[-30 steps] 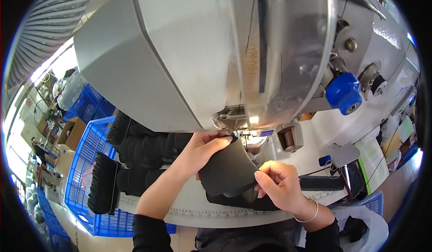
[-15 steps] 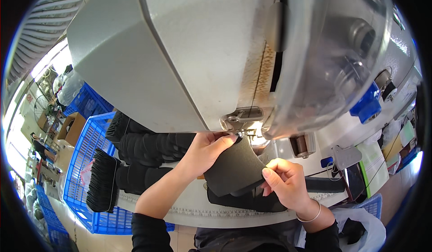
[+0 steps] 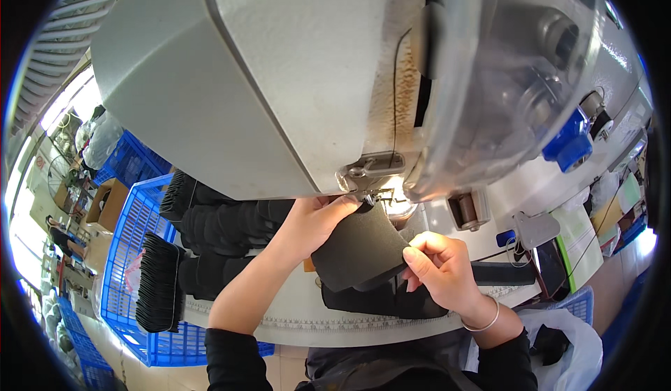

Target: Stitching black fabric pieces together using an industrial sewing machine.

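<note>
A curved dark grey foam fabric piece [image 3: 356,248] is held between my two hands in front of the sewing machine [image 3: 279,76]. My left hand [image 3: 318,223] pinches its upper left corner, thumb on top, close beside the lit needle area [image 3: 391,199]. At the right edge of the piece, my right hand [image 3: 442,265] grips it between thumb and bent fingers. The fingertips of my left hand are partly hidden by the machine head. Beneath the piece, more black fabric [image 3: 391,301] lies on the white table [image 3: 335,329].
Stacks of black pieces [image 3: 224,230] lie at the left, beside a blue plastic basket [image 3: 115,279]. A clear cover [image 3: 510,90] and a blue knob [image 3: 572,143] are on the machine. A phone [image 3: 551,269] rests at the right, above a white plastic bag [image 3: 570,335].
The whole view has shifted slightly. The thread on the machine's front now hangs in a slack curve. Both hands keep their grip on the foam fabric piece, which has barely tilted.
</note>
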`<act>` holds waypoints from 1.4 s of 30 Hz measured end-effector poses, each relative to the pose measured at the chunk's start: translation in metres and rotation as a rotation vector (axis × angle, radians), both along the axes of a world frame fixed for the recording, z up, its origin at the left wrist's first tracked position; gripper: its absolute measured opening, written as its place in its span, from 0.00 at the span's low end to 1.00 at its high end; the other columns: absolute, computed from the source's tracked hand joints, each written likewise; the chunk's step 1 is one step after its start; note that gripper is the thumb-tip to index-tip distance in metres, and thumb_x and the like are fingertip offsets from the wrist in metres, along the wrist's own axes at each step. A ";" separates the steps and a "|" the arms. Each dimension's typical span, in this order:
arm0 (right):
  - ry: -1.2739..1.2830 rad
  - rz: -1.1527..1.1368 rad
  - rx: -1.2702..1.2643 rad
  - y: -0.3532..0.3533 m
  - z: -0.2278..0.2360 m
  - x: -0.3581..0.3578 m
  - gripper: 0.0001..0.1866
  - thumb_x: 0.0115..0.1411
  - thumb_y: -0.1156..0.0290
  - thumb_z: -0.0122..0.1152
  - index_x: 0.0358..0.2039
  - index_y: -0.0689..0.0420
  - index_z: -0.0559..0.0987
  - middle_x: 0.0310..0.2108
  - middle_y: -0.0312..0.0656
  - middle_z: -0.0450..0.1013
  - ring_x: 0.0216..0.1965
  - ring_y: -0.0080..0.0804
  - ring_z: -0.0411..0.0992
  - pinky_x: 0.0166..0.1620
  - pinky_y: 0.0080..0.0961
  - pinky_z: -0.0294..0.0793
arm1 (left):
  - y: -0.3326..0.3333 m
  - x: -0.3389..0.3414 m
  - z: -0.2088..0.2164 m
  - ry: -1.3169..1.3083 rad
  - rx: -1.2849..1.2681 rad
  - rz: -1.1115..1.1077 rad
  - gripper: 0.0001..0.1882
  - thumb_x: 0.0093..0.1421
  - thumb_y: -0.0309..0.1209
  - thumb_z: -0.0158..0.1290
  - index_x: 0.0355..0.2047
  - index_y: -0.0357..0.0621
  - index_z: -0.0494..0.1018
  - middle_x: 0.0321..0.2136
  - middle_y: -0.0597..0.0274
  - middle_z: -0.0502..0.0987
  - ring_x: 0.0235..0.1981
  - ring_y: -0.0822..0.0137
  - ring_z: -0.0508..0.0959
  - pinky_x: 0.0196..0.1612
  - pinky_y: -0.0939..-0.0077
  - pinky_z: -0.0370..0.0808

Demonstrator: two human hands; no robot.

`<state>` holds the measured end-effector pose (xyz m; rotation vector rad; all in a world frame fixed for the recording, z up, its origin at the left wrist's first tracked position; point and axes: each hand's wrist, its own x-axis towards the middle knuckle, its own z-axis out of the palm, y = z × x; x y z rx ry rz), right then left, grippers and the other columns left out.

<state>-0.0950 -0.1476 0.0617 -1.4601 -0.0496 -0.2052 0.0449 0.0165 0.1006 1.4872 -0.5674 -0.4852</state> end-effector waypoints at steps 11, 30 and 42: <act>0.009 -0.003 -0.067 -0.001 0.001 0.001 0.09 0.63 0.71 0.55 0.27 0.63 0.74 0.20 0.36 0.72 0.19 0.15 0.69 0.23 0.12 0.68 | 0.017 -0.022 0.004 -0.872 0.390 0.265 0.08 0.54 0.30 0.56 0.33 0.41 0.74 0.31 0.62 0.75 0.33 0.67 0.74 0.40 0.71 0.69; 0.114 0.093 -0.043 0.004 0.011 0.014 0.11 0.64 0.69 0.54 0.30 0.64 0.76 0.21 0.36 0.73 0.19 0.17 0.69 0.23 0.13 0.70 | 0.016 -0.046 -0.021 -1.789 0.362 0.431 0.13 0.43 0.24 0.56 0.33 0.41 0.78 0.34 0.61 0.77 0.36 0.59 0.78 0.33 0.77 0.78; -0.009 0.096 -0.230 -0.006 0.002 -0.011 0.08 0.62 0.72 0.54 0.30 0.64 0.77 0.19 0.35 0.73 0.19 0.14 0.71 0.23 0.12 0.69 | 0.008 0.003 -0.018 -1.665 0.104 0.352 0.12 0.40 0.19 0.57 0.29 0.40 0.78 0.30 0.65 0.77 0.29 0.66 0.77 0.29 0.78 0.75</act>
